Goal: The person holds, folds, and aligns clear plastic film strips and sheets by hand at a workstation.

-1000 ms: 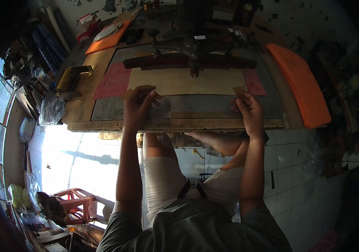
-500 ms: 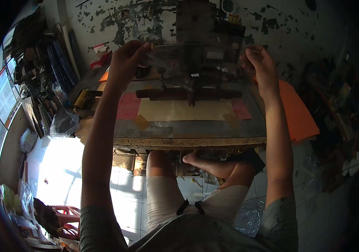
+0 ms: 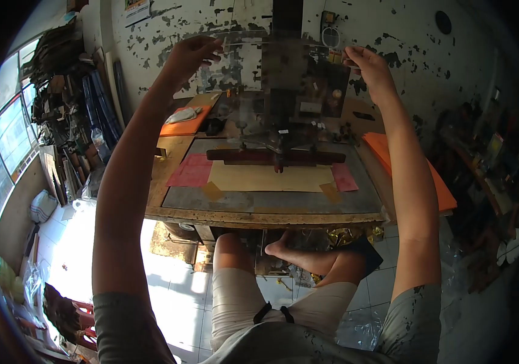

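Observation:
Both my hands are raised in front of the dark press, holding a clear sheet (image 3: 244, 57) stretched between them. My left hand (image 3: 197, 53) pinches its upper left corner, and my right hand (image 3: 364, 60) pinches its upper right corner. Through the sheet the press column shows. Below, on the grey board (image 3: 241, 202), a cream sheet (image 3: 259, 177) lies under the dark red bar (image 3: 253, 156), with pink pieces (image 3: 191, 170) at both ends. Brown tape pieces (image 3: 213, 191) cross its front edge near each end.
Orange sheets (image 3: 417, 167) lie at the table's right, and an orange stack (image 3: 180, 126) with a pale cloth on it is at the back left. Rolls and boards (image 3: 98, 100) lean by the window. My knees are under the wooden table edge (image 3: 271, 218).
Both hands have risen from the front of the board to high before the press, bringing the clear sheet up between them. The view has tilted upward.

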A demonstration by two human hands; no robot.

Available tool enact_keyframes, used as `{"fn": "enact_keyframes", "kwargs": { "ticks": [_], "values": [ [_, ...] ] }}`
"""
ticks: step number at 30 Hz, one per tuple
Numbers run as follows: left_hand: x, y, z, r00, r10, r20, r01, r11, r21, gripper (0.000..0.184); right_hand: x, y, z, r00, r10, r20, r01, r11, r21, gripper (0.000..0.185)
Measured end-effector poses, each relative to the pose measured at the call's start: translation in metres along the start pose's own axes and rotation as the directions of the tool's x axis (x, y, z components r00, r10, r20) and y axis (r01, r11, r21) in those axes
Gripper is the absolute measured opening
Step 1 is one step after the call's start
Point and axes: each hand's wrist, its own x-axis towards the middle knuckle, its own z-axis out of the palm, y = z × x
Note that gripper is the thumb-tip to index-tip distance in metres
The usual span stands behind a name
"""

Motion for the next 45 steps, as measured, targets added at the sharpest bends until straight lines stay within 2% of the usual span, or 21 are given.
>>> {"fn": "enact_keyframes", "kwargs": {
  "ticks": [7,10,16,25,32,38,41,45],
  "values": [
    [0.007,0.001,-0.002,0.999,0.034,-0.006,-0.034,0.999,0.038,0.046,0.004,-0.007,-0.005,1.000,0.023,-0.011,-0.023,1.000,0.017,0.028],
    [0.007,0.005,-0.003,1.000,0.024,0.005,-0.024,0.998,0.062,0.045,0.006,-0.003,-0.011,0.998,0.041,0.045,-0.039,0.999,-0.034,0.035],
    [0.004,0.013,-0.002,1.000,0.023,0.019,-0.024,0.999,0.046,0.045,0.003,0.002,-0.013,0.998,0.055,0.005,-0.055,0.998,0.009,0.035],
    [-0.001,0.019,-0.004,0.999,0.032,0.043,-0.035,0.997,0.074,0.044,-0.006,0.004,-0.015,0.993,0.113,0.035,-0.114,0.993,0.014,0.036],
    [-0.006,0.019,-0.002,0.998,0.037,0.055,-0.041,0.997,0.061,0.044,-0.007,0.011,-0.016,0.993,0.106,0.049,-0.108,0.994,0.033,0.038],
    [-0.012,0.022,-0.003,0.996,0.038,0.078,-0.043,0.998,0.055,0.037,-0.010,0.014,-0.016,0.993,0.067,0.101,-0.077,0.992,0.099,0.036],
    [-0.022,0.029,0.002,0.989,0.057,0.135,-0.073,0.991,0.116,0.036,-0.018,0.007,-0.018,0.991,0.013,0.133,-0.026,0.995,0.098,0.035],
    [-0.036,0.037,0.009,0.951,0.044,0.306,-0.114,0.970,0.216,0.026,-0.028,-0.004,-0.021,0.977,-0.091,0.194,0.067,0.990,0.128,0.034]
  ]
}}
